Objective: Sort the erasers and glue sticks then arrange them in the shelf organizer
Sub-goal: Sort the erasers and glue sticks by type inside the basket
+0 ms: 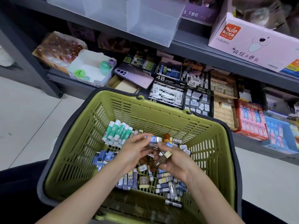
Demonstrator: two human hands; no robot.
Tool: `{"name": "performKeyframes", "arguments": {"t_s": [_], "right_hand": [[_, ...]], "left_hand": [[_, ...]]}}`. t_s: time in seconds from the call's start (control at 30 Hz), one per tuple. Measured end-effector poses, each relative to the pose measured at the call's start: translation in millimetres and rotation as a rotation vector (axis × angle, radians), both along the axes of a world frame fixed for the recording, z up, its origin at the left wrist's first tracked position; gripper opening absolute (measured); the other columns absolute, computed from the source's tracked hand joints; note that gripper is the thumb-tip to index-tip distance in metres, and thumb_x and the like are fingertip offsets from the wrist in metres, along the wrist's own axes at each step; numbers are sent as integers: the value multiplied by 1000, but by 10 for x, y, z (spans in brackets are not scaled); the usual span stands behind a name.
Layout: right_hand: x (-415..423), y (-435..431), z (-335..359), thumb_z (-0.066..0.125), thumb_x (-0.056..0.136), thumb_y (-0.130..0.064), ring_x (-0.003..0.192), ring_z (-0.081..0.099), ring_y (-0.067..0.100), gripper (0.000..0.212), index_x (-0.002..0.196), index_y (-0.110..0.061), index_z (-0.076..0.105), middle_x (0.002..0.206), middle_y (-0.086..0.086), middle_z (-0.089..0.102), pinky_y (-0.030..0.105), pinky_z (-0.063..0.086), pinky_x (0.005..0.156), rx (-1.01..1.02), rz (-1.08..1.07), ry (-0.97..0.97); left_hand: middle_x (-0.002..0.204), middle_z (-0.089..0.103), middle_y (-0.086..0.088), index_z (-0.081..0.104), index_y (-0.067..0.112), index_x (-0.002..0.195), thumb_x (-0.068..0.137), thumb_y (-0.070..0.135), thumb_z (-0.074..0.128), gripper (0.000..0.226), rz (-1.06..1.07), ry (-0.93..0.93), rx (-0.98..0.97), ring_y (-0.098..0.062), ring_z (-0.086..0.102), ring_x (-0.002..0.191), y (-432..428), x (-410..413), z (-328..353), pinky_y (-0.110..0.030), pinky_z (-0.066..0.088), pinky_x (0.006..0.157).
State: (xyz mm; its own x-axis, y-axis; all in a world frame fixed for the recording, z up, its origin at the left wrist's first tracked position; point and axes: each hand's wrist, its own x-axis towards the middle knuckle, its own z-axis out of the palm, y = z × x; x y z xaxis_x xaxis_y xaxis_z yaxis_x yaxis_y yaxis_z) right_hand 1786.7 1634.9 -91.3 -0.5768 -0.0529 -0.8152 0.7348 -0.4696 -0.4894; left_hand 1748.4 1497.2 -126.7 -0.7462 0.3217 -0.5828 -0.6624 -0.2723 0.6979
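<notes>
In the middle of the basket (145, 120) both hands meet over the mixed heap (165, 183). The left hand (134, 152) has its grip pinched on a blue eraser (152, 139), with what looks like a brown 2B one tucked beneath. The right hand (176, 160) has its grip curled round a brown eraser (163, 157), its cream end showing. The step appears to be sorting by kind, and it looks well started: the glue sticks (117, 132) lie together against the far-left wall, and a blue pile (102, 156) sits just beside them, nearer the person. To do this well, each hand should probably carry only one kind, so the blue one goes to the blue pile and the browns get a bare patch of their own (the near-left corner seems free). Small sleeved blocks slip easily from a crowded grip, so it is likely safer to put them down often than to stack many in the palm. Reading the printed sleeve before dropping each one would keep 2B apart from the other grades. The boxes (168, 92) on the shelf (210, 50) beyond wait for the sorted groups.
</notes>
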Motion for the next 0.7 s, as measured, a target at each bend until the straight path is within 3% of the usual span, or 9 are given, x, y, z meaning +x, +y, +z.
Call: {"name": "performKeyframes", "arguments": {"t_s": [0.1,0.17,0.27,0.37,0.47,0.57,0.63,0.7], "right_hand": [[12,-8,5,56,91,-12,53,59,17,29,117,1,57,75,15,65,22,43,36,19,-123,-1],[6,8,19,55,92,-10,62,62,20,27,113,5,60,90,19,64,24,50,41,3,-206,19],[-36,18,26,53,94,-7,84,62,30,17,91,6,64,97,22,62,27,55,48,-52,-286,38],[-87,-38,13,50,95,-6,91,63,27,21,94,11,63,97,21,65,29,58,56,-52,-263,71],[-101,-105,-17,51,94,-3,97,62,30,20,105,12,59,106,25,62,30,58,57,-72,-256,77],[-65,-173,-28,53,94,-3,87,69,27,24,115,6,55,100,21,69,29,57,61,-72,-151,131],[-15,-222,-48,53,95,-10,73,70,15,17,103,1,64,82,8,73,26,56,59,142,38,239],[16,-284,-93,55,95,-16,54,60,7,17,89,-6,67,67,-2,67,20,48,49,371,189,350]], "left_hand": [[90,62,-17,58,4,89,96,3,46,14,179,-148,-11,-27,63,78,-55,-72,53,-35,55,66],[80,55,-14,54,4,77,97,0,38,26,212,-169,-60,-26,57,70,-94,-113,103,-36,54,63],[73,54,-9,54,2,70,93,-4,40,28,82,-81,-101,-18,52,56,-125,-89,197,-22,45,43],[64,56,-2,63,2,82,90,7,55,12,-139,87,-137,-9,54,54,-173,-47,236,-19,42,47],[74,58,-1,66,8,91,87,18,64,11,-268,236,-239,-11,55,67,-230,-19,209,-20,45,56],[72,52,-4,64,8,83,89,20,63,14,-239,242,-321,-17,48,65,-254,-30,161,-20,40,50],[64,49,-5,63,7,76,87,20,65,17,-165,110,-308,-14,45,56,-289,-74,152,-19,35,44],[60,52,-4,65,8,74,82,20,69,15,-111,-26,-282,-11,45,50,-342,-125,149,-18,35,41]]}}
